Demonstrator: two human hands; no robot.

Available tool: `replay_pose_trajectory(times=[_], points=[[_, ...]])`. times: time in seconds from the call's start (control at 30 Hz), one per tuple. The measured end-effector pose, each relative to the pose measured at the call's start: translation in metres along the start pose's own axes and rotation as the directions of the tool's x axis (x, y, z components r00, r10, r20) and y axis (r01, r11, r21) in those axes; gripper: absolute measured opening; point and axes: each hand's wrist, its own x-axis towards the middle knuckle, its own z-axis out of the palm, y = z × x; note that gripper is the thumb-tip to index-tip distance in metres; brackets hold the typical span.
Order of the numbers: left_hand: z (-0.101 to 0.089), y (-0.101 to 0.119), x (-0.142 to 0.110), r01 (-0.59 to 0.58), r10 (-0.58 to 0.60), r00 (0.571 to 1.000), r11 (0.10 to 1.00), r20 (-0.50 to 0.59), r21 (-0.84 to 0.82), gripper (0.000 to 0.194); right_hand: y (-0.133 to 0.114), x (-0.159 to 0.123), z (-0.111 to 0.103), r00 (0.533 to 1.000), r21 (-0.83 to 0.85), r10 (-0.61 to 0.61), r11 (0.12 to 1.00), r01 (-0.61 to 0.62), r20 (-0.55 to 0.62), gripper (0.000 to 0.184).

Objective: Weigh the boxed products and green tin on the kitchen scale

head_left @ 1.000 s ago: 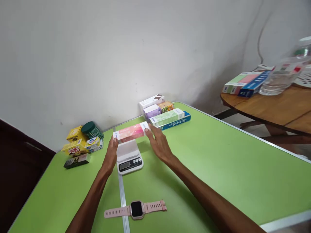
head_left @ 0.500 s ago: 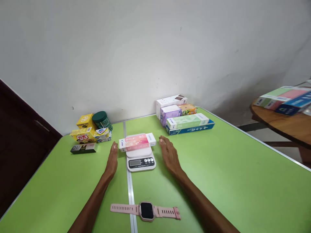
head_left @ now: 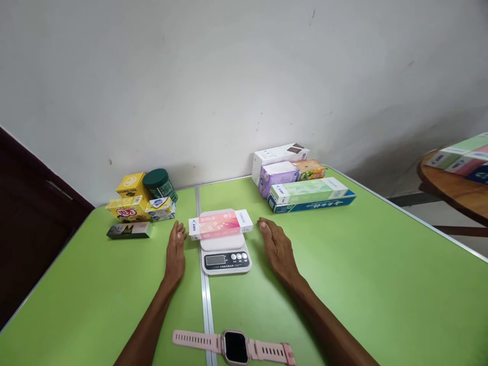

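A pink and white box (head_left: 217, 225) lies crosswise on a white kitchen scale (head_left: 224, 269), whose display and buttons face me. Left of the scale, my left hand (head_left: 176, 254) is held on edge with its fingers extended, holding nothing. My right hand (head_left: 279, 249) is on the other side, fingers stretched forward, also holding nothing. Both hands stay apart from the box, one by each end of it. A pink smartwatch (head_left: 235, 347) with its strap laid out straight lies on the table nearer to me.
Back left stand yellow boxes (head_left: 128, 208), a dark green canister (head_left: 160, 184) and a flat dark box (head_left: 129, 231). Back right are a white box (head_left: 280, 154), a purple pack (head_left: 279, 179) and a green box (head_left: 308, 190) on a blue one. A wooden side table (head_left: 453, 185) bears more boxes.
The camera view has shifted a little, so the scene sits slightly differently in the frame. Both hands remain beside the scale, and the box still lies on it.
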Motion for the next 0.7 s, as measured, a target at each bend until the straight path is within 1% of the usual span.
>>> replay_pose_trajectory(times=[0.1,0.23,0.3,0.37,0.47,0.53,0.6,0.63,0.7], points=[[0.002,0.004,-0.003,-0.077,0.074,0.996,0.993,0.039,0.086,0.075,0.001,0.000,0.002,1.000,0.021,-0.008,1.000,0.008,-0.009,0.068],[0.006,0.008,-0.011,-0.221,0.199,0.971,0.958,0.133,0.182,0.075,-0.003,-0.006,0.006,0.992,0.047,-0.105,0.994,0.102,0.065,0.070],[0.009,0.010,-0.017,-0.268,0.234,0.954,0.944,0.185,0.191,0.076,-0.007,-0.013,0.008,0.989,0.060,-0.110,0.993,0.104,0.102,0.071],[0.012,0.014,-0.022,-0.272,0.240,0.951,0.949,0.193,0.162,0.076,-0.013,-0.019,0.009,0.990,0.061,-0.087,0.995,0.081,0.113,0.074],[0.009,0.023,-0.029,-0.225,0.215,0.969,0.971,0.123,0.077,0.076,-0.031,-0.026,0.012,0.992,0.048,-0.088,0.995,0.084,0.085,0.075],[-0.001,0.031,-0.031,-0.207,0.206,0.978,0.978,0.043,0.024,0.075,-0.051,-0.030,0.019,0.989,0.036,-0.139,0.990,0.137,0.059,0.072],[-0.020,0.038,-0.029,-0.189,0.188,0.980,0.982,-0.069,-0.008,0.071,-0.075,-0.035,0.035,0.978,0.036,-0.202,0.979,0.200,0.061,0.067],[-0.034,0.040,-0.026,-0.172,0.169,0.977,0.985,-0.134,-0.014,0.070,-0.088,-0.037,0.047,0.971,0.047,-0.227,0.973,0.224,0.079,0.065],[-0.067,0.039,-0.017,-0.118,0.113,0.961,0.993,-0.253,-0.006,0.070,-0.111,-0.043,0.080,0.956,0.092,-0.255,0.965,0.244,0.142,0.064]])
